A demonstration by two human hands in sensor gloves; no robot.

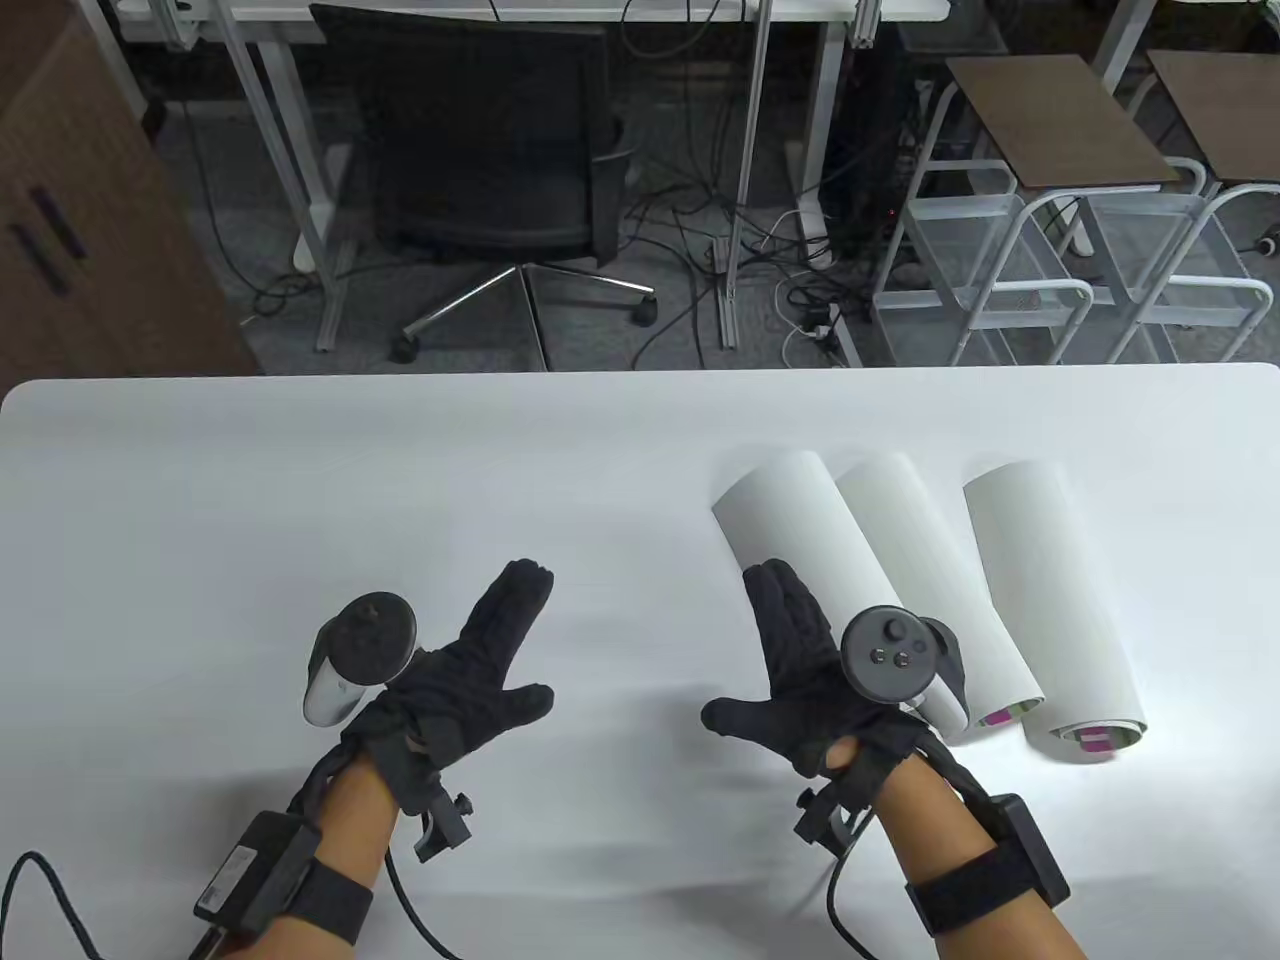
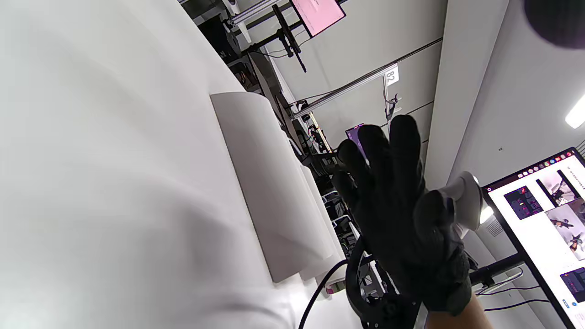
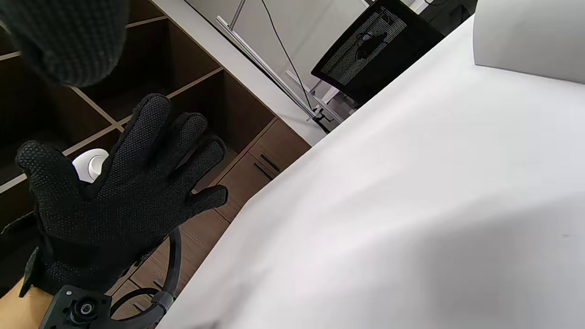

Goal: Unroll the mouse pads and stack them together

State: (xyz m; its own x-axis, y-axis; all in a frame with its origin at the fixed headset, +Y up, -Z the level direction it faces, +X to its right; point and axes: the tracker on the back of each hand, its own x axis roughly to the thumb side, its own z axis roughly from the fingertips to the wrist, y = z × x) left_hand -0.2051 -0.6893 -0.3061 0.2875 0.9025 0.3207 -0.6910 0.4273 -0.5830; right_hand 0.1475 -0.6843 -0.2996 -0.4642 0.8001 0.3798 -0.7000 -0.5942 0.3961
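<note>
On desk, right half: three rolled mouse pads lie side by side, all still rolled, long axes running near to far with a slight lean left.
Left roll (image 1: 790, 520): touching or just beside the middle one; its near end is hidden under the right hand.
Middle roll (image 1: 905, 560): near end shows a pink inner face.
Right roll (image 1: 1050, 600): a little apart from the other two, pink visible inside its near end.
Desk (image 1: 300, 500): white; left half is where both hands' shadows fall.
Left hand (image 1: 465, 675): open, fingers together and extended, thumb out, gripping nothing; sits near the desk's near-left, well apart from the rolls.
Right hand (image 1: 800, 670): open, fingers straight, thumb spread, holding nothing; fingertips overlap the left roll's near end from above. Contact cannot be told.
Step in hand: judged the very start; no pad unrolled, no stack begun, right hand reaching for the left roll.
Next move: likely needs the right hand to take the left roll, bring it toward the middle, then the left hand to pin the loose edge while the right rolls it flat.
Risk: pad may curl back once released.
</note>
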